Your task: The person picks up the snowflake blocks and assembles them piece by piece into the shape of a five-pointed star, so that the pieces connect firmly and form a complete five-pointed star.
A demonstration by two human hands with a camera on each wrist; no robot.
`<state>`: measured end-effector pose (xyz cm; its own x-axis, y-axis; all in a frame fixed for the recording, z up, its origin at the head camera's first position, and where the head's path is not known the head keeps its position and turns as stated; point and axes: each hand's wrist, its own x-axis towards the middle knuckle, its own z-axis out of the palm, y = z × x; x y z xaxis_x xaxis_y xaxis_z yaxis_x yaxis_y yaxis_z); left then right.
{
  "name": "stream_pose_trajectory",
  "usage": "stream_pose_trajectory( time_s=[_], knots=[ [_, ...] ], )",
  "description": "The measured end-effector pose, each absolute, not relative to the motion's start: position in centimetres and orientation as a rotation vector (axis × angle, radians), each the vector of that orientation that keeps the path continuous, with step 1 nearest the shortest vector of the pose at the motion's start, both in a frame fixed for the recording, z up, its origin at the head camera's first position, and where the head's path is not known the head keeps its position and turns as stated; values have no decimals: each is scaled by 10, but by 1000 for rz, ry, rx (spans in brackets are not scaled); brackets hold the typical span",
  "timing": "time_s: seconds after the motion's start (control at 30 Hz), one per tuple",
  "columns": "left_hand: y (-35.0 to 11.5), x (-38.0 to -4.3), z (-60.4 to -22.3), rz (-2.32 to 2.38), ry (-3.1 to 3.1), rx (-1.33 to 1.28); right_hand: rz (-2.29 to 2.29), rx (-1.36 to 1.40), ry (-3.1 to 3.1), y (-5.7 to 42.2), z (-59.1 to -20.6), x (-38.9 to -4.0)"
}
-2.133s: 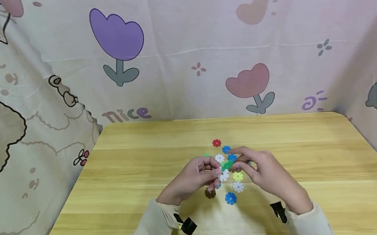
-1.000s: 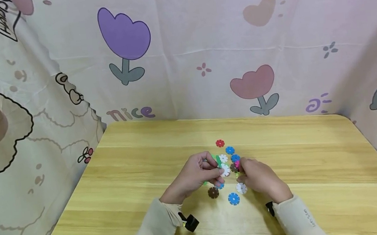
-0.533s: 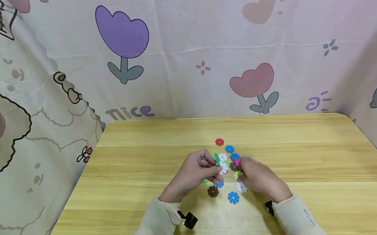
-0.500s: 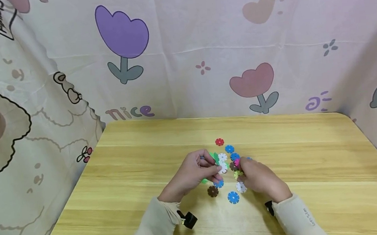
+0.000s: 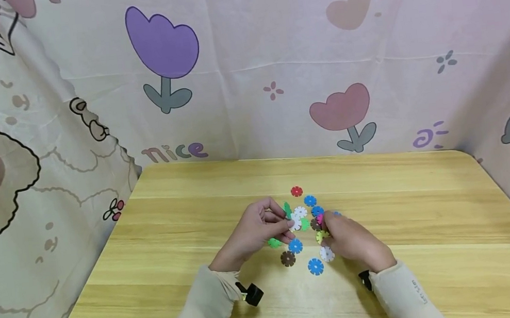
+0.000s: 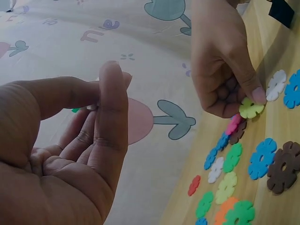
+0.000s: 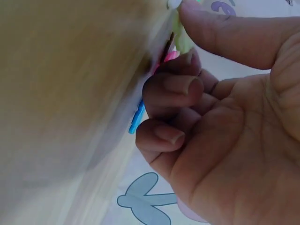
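Observation:
Just above the table, my left hand [image 5: 255, 229] pinches a white snowflake disc [image 5: 295, 222] between thumb and fingers. A green snowflake disc [image 5: 286, 209] stands edge-on against it, seemingly joined. In the left wrist view the fingers hide most of this pair. My right hand [image 5: 354, 236] is down at the table, thumb and forefinger pinching a yellow-green snowflake disc [image 6: 251, 108]. Its other fingers are curled in. Right by those fingertips lie a pink disc [image 6: 233, 124] and a brown disc [image 6: 238, 131].
Several loose snowflake discs lie around the hands: a red one [image 5: 297, 191] at the back, a blue one [image 5: 315, 266] in front, a brown one [image 5: 288, 258] and a white one [image 5: 326, 254]. The wooden table [image 5: 186, 213] meets a printed cloth [image 5: 246, 77] behind.
My right hand has let go of the green disc and gone down to the yellow-green one. Lately my left hand has drifted slightly left with the white and green discs; the right stays in place.

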<state>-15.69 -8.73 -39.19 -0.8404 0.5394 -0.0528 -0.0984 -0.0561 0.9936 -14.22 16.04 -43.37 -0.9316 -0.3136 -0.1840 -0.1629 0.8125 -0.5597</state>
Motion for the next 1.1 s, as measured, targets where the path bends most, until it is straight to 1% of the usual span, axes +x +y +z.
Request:
stream_pose_trajectory(
  time_s=[0.13, 0.33, 0.6, 0.87, 1.0, 1.1],
  knots=[
    [-85, -157, -394, 1931, 1804, 472, -834, -390, 2691, 163, -434, -143],
    [-84, -156, -395, 1912, 1824, 477, -871, -579, 2688, 167, -431, -143],
    [-82, -155, -395, 1917, 1817, 474, -1171, -854, 2748, 171, -407, -139],
    [-81, -154, -396, 1945, 1775, 495, -1464, -1096, 2886, 163, -387, -130],
    [-80, -153, -395, 1955, 1764, 498, -1529, -1149, 2857, 160, -385, -128],
    [-79, -153, -395, 1955, 1770, 501, -1529, -1133, 2859, 159, -386, -126]
  ],
)
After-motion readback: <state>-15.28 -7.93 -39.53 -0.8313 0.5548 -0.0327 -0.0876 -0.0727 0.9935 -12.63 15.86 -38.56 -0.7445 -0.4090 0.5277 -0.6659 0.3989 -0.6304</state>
